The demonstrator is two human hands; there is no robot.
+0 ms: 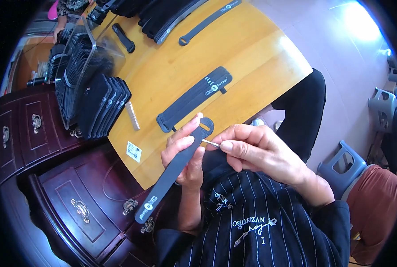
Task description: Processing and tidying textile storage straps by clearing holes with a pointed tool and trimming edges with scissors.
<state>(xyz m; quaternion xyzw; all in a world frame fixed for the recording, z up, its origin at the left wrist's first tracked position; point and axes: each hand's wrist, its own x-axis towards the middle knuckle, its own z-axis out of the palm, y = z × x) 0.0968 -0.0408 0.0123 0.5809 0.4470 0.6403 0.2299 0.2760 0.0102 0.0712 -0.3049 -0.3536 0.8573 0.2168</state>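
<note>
My left hand (187, 153) is closed on a long black strap (171, 174), fingers behind and thumb along the edge. The strap slants from its rounded, slotted end at the upper right down to a white-printed end at the lower left. In a pinch, my right hand (256, 149) holds a slim silver metal tool (211, 143); its tip meets the strap's edge just below the slot. Whether the tool is tweezers or a small blade I cannot make out. Beyond my hands, a stack of black straps (194, 99) lies on the yellow wooden table (260, 49).
A clear rack (92, 44) with several black straps (105, 107) stands at left, above dark wooden drawers (76, 196). A small strip (132, 116) and a white label (134, 151) lie near the table's left edge. Grey plastic stools (340, 167) stand at right.
</note>
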